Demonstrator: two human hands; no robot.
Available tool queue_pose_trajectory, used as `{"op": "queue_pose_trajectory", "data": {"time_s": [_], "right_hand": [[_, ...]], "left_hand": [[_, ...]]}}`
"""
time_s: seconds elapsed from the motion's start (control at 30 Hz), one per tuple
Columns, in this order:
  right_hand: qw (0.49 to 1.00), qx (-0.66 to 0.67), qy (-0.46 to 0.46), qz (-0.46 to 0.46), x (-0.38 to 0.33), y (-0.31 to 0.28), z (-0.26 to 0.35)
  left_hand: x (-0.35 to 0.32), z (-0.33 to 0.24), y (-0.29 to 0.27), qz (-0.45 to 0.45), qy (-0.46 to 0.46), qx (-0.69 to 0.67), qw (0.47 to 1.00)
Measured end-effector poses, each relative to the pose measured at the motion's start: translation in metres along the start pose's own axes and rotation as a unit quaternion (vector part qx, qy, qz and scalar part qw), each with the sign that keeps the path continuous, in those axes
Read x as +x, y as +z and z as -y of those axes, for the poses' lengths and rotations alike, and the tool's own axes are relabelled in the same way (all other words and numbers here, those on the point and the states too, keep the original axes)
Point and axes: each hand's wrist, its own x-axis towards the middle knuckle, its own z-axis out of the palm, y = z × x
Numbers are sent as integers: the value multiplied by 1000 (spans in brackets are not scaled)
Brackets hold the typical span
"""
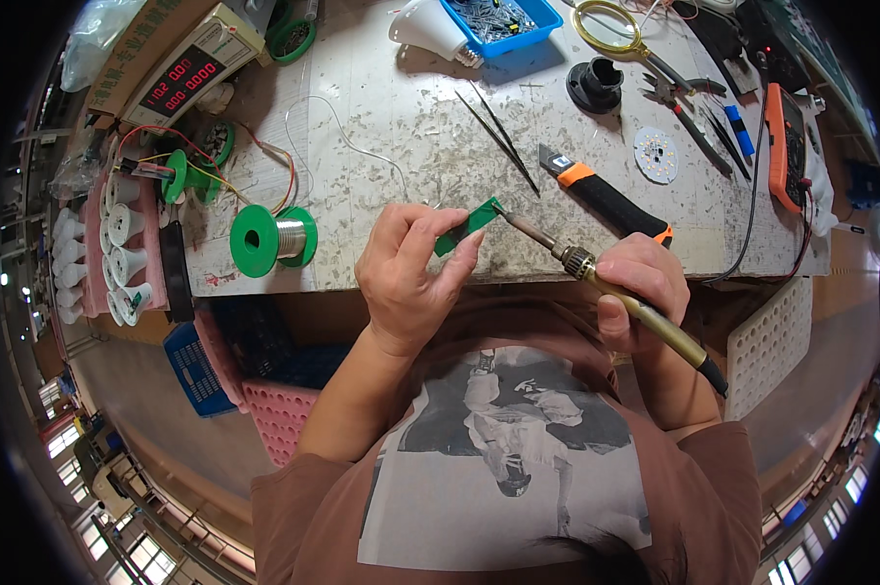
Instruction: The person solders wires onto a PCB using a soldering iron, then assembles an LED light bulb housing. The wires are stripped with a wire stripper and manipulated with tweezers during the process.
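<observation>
Between the thumb and fingers of my left hand is a small green circuit board, held above the table's front edge. My right hand grips a soldering iron by its brass-coloured handle. The iron's tip meets or nearly meets the board's upper right corner; whether it touches I cannot tell. A green spool of solder wire lies on its side to the left of my left hand. Beyond the iron rests an orange and black utility knife, with black tweezers beside it.
Along the back are a blue bin of small parts, a white bulb housing and a magnifying glass. Pliers, a round LED board and an orange multimeter lie right. White cups and a power meter stand left.
</observation>
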Motion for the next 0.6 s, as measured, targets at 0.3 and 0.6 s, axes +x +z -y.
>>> {"op": "queue_pose_trajectory", "data": {"time_s": [0.3, 0.6], "right_hand": [[1000, 0, -1, 2, 1, 0, 0], [1000, 4, -6, 0, 1, 1, -1]], "left_hand": [[0, 1, 0, -4, 1, -8, 1000], [-2, 1, -1, -6, -14, -22, 1000]]}}
